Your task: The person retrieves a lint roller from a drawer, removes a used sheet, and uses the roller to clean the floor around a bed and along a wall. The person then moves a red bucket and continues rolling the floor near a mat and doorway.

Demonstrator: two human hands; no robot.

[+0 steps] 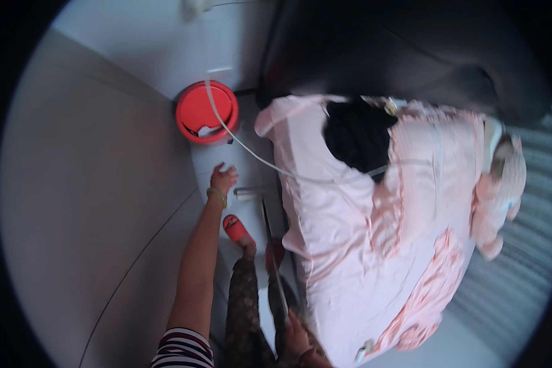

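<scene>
My left hand [223,179] reaches forward above the floor, fingers apart and holding nothing, a bangle at its wrist. Just ahead of it stands a red round trash bin [207,110] with a swing lid and something pale at its opening. My right hand [297,336], low in the picture, grips the long thin handle of a floor-cleaning tool [274,262]; whether it is a mop or a squeegee I cannot tell. The tool's flat, narrow head [250,193] lies near the floor, right of my left hand. A white cable [257,158] hangs across from the wall over the bed.
To the right is a bed with pink bedding [340,257], a black cloth [361,133] and a plush toy [499,198]. A large dark padded surface [372,55] rises behind it. A grey wall [87,161] is at left. Red slippers [238,228] are on my feet.
</scene>
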